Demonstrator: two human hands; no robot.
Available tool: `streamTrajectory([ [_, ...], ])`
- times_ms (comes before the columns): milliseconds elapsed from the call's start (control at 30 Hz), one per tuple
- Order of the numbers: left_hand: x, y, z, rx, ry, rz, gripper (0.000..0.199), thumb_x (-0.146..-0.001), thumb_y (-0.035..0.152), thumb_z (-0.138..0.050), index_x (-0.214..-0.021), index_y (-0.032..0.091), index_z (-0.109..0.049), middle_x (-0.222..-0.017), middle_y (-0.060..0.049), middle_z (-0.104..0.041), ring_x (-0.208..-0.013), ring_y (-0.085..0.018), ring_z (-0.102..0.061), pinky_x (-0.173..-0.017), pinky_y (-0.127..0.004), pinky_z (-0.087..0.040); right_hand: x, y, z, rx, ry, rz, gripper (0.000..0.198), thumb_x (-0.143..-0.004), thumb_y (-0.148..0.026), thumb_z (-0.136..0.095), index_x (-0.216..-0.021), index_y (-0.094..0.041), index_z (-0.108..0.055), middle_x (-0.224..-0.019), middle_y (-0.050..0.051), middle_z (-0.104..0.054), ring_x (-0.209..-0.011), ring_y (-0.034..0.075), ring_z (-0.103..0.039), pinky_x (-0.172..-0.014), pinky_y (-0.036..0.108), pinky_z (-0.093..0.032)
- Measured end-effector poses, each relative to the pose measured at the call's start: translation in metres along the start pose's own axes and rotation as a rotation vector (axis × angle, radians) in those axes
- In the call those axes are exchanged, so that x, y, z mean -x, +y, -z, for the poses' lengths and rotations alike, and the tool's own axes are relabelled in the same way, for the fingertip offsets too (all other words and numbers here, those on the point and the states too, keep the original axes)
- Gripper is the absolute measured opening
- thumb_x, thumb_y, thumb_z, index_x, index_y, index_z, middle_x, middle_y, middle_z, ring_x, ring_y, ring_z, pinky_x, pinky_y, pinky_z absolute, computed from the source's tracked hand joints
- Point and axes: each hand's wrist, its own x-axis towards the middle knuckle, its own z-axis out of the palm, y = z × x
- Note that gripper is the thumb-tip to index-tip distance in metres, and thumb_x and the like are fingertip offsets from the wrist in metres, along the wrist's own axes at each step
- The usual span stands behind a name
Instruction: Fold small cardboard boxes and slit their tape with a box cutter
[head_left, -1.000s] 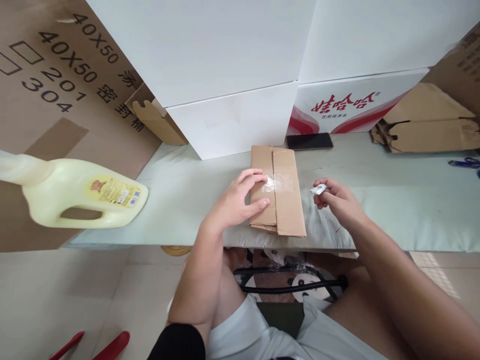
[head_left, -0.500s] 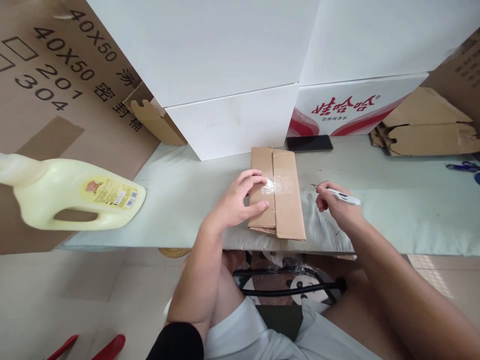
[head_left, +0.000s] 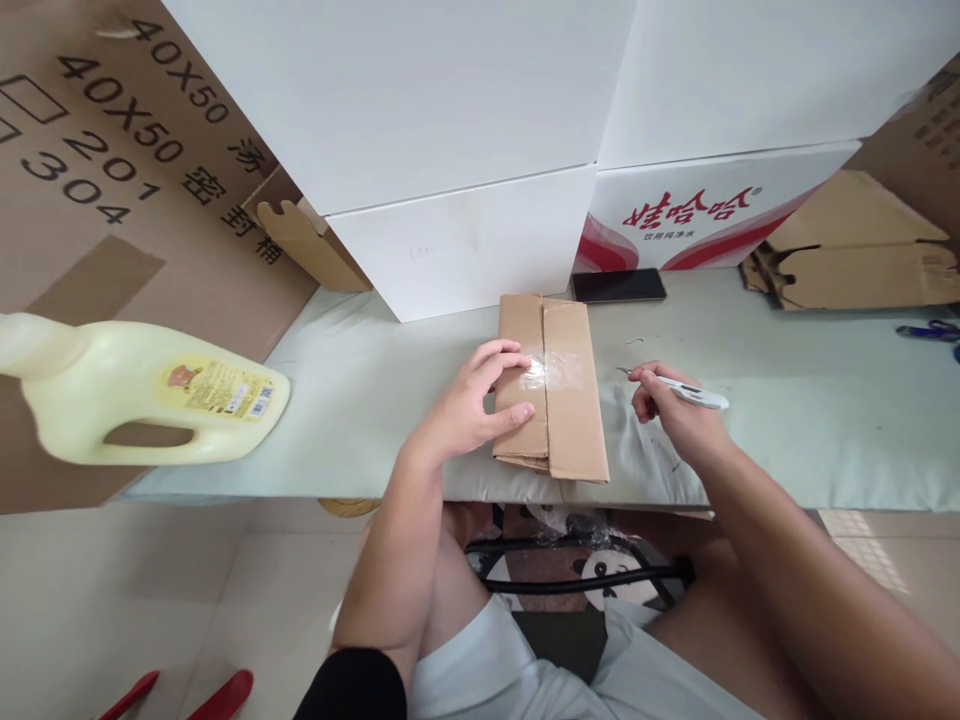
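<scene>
Pale green tabletop (head_left: 795, 410) bears a taped carton (head_left: 574, 425)

White boxes (head_left: 465, 245) stand stacked beyond the carton, one of them printed in red. The carton lies near the table's front edge, its top flaps meeting along a seam crossed by clear tape (head_left: 566, 371). A left hand (head_left: 474, 395) rests on the carton's left side, fingers and thumb spread apart against the cardboard. To the carton's right, not touching it, the right hand (head_left: 679, 410) is clamped on a slim white-handled tool (head_left: 696, 395), its thin metal tip pointing toward the carton. A dark phone (head_left: 619, 286) lies just beside the carton's far right corner. Folded brown cardboard (head_left: 862, 275) sits well to the carton's right; a pale yellow jug (head_left: 135, 365), well to its left.
</scene>
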Motion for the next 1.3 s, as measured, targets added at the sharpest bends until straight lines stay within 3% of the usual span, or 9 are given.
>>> streamTrajectory([
  [233,0.0,0.0,0.0,-0.021,-0.002,-0.004,0.052,-0.087,0.058,-0.065,-0.127,0.027,-0.057,-0.155,-0.01,-0.041,-0.143,-0.032,-0.046,-0.12,-0.048,-0.041,-0.002,0.008,0.0,-0.068,0.002,0.011,0.038,-0.086,-0.059,-0.056,-0.099,-0.023,-0.061,-0.056,-0.004,-0.058,-0.052,0.015,-0.052,-0.055,0.03,-0.04],
  [333,0.0,0.0,-0.001,-0.016,-0.005,-0.003,0.053,-0.087,0.058,-0.065,-0.128,0.026,-0.056,-0.156,-0.01,-0.04,-0.145,-0.031,-0.044,-0.121,-0.048,-0.039,-0.005,0.014,0.0,-0.145,0.018,-0.01,0.041,-0.086,-0.057,-0.055,-0.107,-0.023,-0.062,-0.07,-0.001,-0.067,-0.057,0.015,-0.06,-0.057,0.03,-0.042],
  [433,-0.001,0.001,-0.004,-0.033,0.002,-0.004,0.052,-0.087,0.056,-0.064,-0.129,0.026,-0.055,-0.157,-0.01,-0.039,-0.148,-0.032,-0.039,-0.124,-0.048,-0.036,-0.008,0.019,0.001,-0.169,0.054,-0.002,0.035,-0.081,-0.05,-0.059,-0.103,-0.023,-0.065,-0.084,0.003,-0.072,-0.069,0.018,-0.067,-0.061,0.031,-0.045],
  [633,-0.002,0.012,-0.011,-0.087,-0.005,-0.027,0.055,-0.092,0.054,-0.059,-0.139,0.028,-0.05,-0.163,-0.01,-0.033,-0.154,-0.032,-0.03,-0.128,-0.051,-0.029,-0.006,0.005,0.002,-0.09,0.256,0.138,0.013,-0.076,-0.034,-0.062,-0.085,-0.025,-0.06,-0.061,-0.003,-0.056,-0.056,0.015,-0.05,-0.055,0.031,-0.038],
  [767,0.003,0.029,-0.019,-0.155,-0.01,0.002,0.051,-0.097,0.051,-0.052,-0.143,0.029,-0.05,-0.163,-0.009,-0.032,-0.15,-0.033,-0.036,-0.126,-0.054,-0.032,0.003,-0.021,0.002,-0.18,0.359,0.28,0.023,-0.073,-0.029,-0.067,-0.089,-0.028,-0.049,-0.059,-0.006,-0.048,-0.049,0.014,-0.042,-0.05,0.03,-0.033],
  [867,0.009,0.045,-0.029,-0.223,0.0,0.031,0.048,-0.099,0.047,-0.051,-0.143,0.029,-0.051,-0.162,-0.009,-0.034,-0.147,-0.035,-0.039,-0.122,-0.056,-0.038,0.016,-0.04,0.0,-0.103,0.401,0.369,0.026,-0.074,-0.032,-0.07,-0.082,-0.028,-0.046,-0.059,-0.007,-0.042,-0.047,0.013,-0.037,-0.046,0.029,-0.029],
  [1000,0.013,0.063,-0.042,-0.276,-0.045,-0.003,0.048,-0.098,0.042,-0.054,-0.143,0.027,-0.053,-0.159,-0.01,-0.037,-0.146,-0.036,-0.039,-0.123,-0.055,-0.04,0.035,-0.054,-0.004,0.038,0.277,0.394,0.023,-0.078,-0.037,-0.073,-0.081,-0.026,-0.053,-0.062,-0.004,-0.053,-0.049,0.012,-0.045,-0.045,0.028,-0.034],
  [1167,0.013,0.071,-0.053,-0.277,-0.05,-0.018,0.049,-0.095,0.04,-0.059,-0.142,0.027,-0.055,-0.158,-0.009,-0.039,-0.146,-0.035,-0.04,-0.123,-0.055,-0.04,0.044,-0.049,-0.004,0.06,0.054,0.39,0.018,-0.088,-0.038,-0.063,-0.101,-0.025,-0.063,-0.067,-0.002,-0.062,-0.051,0.013,-0.053,-0.05,0.029,-0.043],
  [1300,0.012,0.069,-0.053,-0.285,-0.055,-0.033,0.05,-0.095,0.04,-0.059,-0.143,0.025,-0.055,-0.157,-0.011,-0.041,-0.144,-0.036,-0.042,-0.123,-0.056,-0.041,0.046,-0.048,-0.008,0.135,0.179,0.379,0.013,-0.087,-0.036,-0.062,-0.094,-0.025,-0.062,-0.065,-0.002,-0.061,-0.052,0.014,-0.052,-0.05,0.029,-0.041],
])
